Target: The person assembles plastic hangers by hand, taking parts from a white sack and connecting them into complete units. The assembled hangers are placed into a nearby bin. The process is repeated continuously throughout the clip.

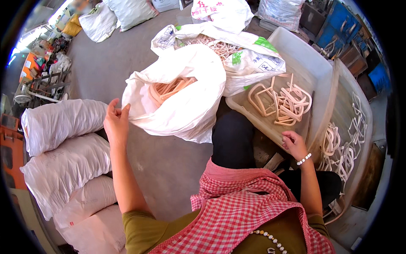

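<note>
My left hand (116, 125) pinches the left rim of a white woven sack (190, 95) between thumb and fingers. The sack's mouth gapes, and peach-coloured bent loops (169, 91) lie bundled inside. My right hand (294, 144), with a white bead bracelet on its wrist, hovers by the near edge of a pale plastic tub (253, 120). Its fingers are loosely curled and a little apart, with nothing visible in them. A tangled heap of similar peach loops (292, 103) rests on the tub's floor, beyond that hand.
Behind the white sack, a printed sack (258, 63) holds many thin peach pieces (213, 45). A second tub (359, 114) at the right contains white loops (349, 156). Full white sacks (67, 158) are stacked at my left. More bags (129, 12) stand farther back.
</note>
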The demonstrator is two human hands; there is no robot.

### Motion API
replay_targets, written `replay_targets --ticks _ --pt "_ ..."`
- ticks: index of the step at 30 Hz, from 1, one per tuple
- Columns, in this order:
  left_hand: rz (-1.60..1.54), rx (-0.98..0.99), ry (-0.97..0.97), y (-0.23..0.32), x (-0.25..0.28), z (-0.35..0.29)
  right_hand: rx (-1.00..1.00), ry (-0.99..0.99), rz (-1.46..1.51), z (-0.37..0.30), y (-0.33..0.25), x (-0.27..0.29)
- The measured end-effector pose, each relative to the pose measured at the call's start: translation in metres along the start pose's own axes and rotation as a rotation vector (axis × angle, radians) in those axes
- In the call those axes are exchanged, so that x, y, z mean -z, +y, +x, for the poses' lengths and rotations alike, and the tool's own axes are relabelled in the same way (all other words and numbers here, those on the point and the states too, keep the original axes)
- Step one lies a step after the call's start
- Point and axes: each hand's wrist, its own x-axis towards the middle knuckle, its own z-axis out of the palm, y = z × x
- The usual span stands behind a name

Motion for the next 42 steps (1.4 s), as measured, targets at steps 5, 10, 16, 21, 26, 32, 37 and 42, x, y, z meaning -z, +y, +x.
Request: replay_targets --ticks 5,10,16,21,26,32,37,42 --pt "0.093 -0.037 0.023 0.022 0.012 -0.002 -0.007 0.006 -0.013 -0.006 0.012 0.006" --pt "0.221 -0.16 -0.111 0.058 -0.016 0.039 0.086 -0.026 -0.081 0.012 0.002 0.004" --pt "0.688 -0.559 -0.301 0.046 -0.121 0.108 0.608 -0.018 -0.358 0.056 -0.122 -0.061" --pt "0.973 -0.468 -0.3 0.012 -0.175 0.169 1.13 0.017 -0.719 0.089 -0.193 -0.141" --pt "0.593 -0.401 0.03 0.053 -0.133 0.197 1.161 -0.28 -0.891 0.102 -0.189 -0.17" --pt "0.463 -0.474 -0.023 0.066 -0.1 0.156 1.308 -0.307 -0.802 0.064 -0.188 -0.159" --pt "0.174 -0.694 -0.543 0.046 -0.1 0.082 1.308 -0.231 -0.738 0.067 -0.182 -0.159" --pt "0.518 -0.496 -1.459 0.007 -0.084 0.018 1.232 -0.232 -0.507 0.055 -0.172 -0.154"
